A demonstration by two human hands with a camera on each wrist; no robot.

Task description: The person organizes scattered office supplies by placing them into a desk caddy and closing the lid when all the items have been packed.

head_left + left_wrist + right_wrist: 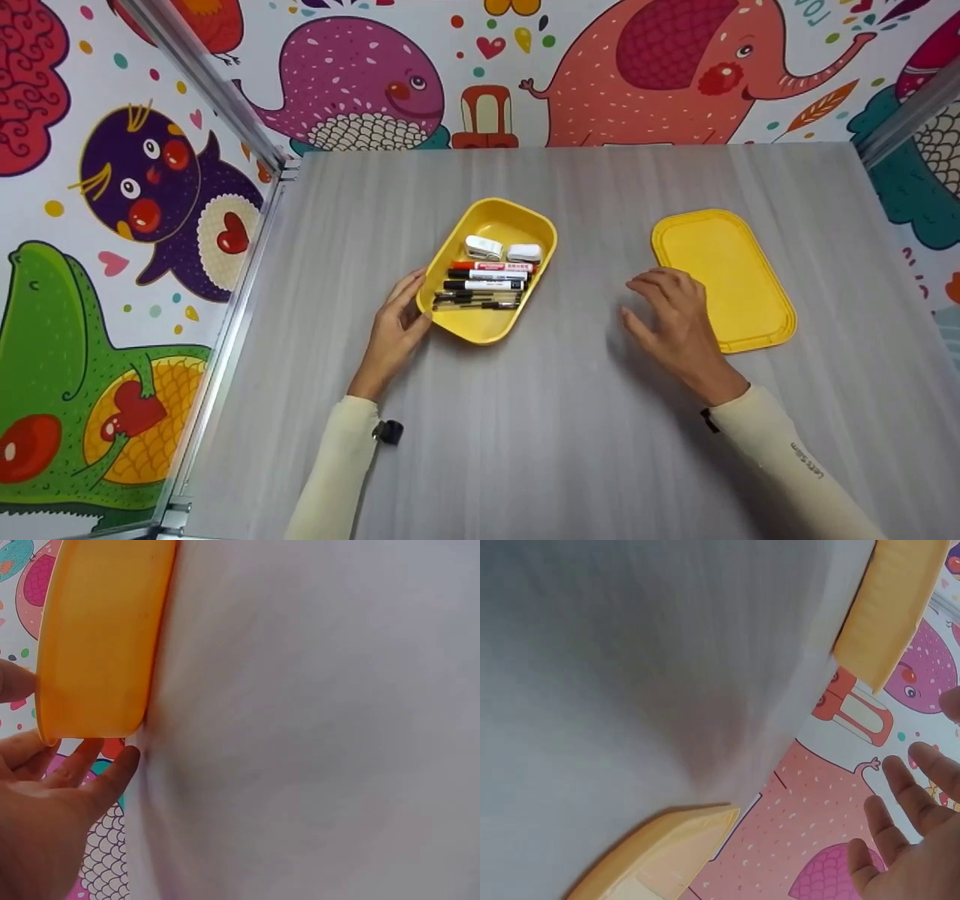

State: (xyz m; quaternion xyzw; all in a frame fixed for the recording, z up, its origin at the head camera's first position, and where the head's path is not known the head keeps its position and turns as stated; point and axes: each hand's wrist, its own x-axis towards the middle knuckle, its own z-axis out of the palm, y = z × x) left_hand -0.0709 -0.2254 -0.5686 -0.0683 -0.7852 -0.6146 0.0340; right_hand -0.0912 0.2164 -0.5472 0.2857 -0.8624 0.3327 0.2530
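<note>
A yellow box [487,330] stands uncovered on the table. Inside lie a red marker [487,267], two white markers [491,285] with black caps, several clear pens [480,301] with black caps, and two small white items [484,247] whose kind is unclear. My left hand [394,330] touches the box's near left corner, its fingers fairly straight along the outer wall and the thumb by the corner. Above the left edge of a flat yellow lid [742,285] hovers my right hand [675,326], holding nothing, its fingers loosely bent. In the right wrist view its fingers [907,784] are spread.
The grey wood-grain table [540,435] carries the box left of its middle and the lid to the right. Walls printed with cartoon animals [360,82] rise at the back and sides. A metal frame rail [232,360] runs along the left table edge.
</note>
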